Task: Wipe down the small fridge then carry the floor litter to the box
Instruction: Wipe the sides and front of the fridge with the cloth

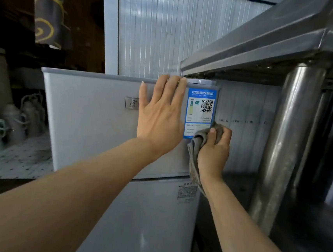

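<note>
A small silver two-door fridge [89, 118] stands in front of me, with a blue energy label [200, 108] at the upper door's right edge. My left hand [160, 117] lies flat, fingers straight, pressed against the upper door near its top. My right hand [214, 150] grips a bunched grey-brown cloth [195, 149] against the door's right edge, just below the label. A strip of the cloth hangs down by my wrist. No floor litter or box shows in the head view.
A stainless steel table [271, 44] overhangs the fridge's right side, its thick round leg [281, 147] close to my right arm. Pale jugs and containers [9, 123] sit on a perforated mat at the left. A ribbed white wall panel [170, 30] stands behind.
</note>
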Tool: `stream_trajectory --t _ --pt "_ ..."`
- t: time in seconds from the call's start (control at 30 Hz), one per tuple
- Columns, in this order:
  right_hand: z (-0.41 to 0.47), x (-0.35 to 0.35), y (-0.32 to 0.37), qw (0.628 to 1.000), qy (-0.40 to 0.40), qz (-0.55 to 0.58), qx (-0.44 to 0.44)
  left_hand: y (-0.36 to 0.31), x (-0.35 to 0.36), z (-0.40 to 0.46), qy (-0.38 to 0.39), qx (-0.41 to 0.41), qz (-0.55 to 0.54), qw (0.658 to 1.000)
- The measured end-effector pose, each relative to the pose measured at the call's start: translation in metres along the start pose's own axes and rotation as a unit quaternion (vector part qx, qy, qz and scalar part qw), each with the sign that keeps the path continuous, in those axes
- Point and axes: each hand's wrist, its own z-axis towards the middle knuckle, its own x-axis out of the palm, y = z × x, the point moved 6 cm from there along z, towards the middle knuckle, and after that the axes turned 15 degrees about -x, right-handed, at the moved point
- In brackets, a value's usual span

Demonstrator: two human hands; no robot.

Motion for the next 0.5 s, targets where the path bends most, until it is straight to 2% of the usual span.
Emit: stream_trajectory --t 0.13,0.33,0.5 --pt "-0.028 -0.010 -0.023 1.000 -0.003 -0.010 -0.003 0.003 0.012 -0.022 0.021 0.036 0.048 0.998" --pt "-0.052 -0.018 -0.042 0.999 0.013 -0.018 -0.029 0.010 0.050 -0.091 0.103 0.095 0.093 0.986" --pt "-0.077 -0.021 -0.058 0.999 0.005 -0.009 -0.031 0.023 0.068 -0.137 0.104 0.153 0.116 0.976"
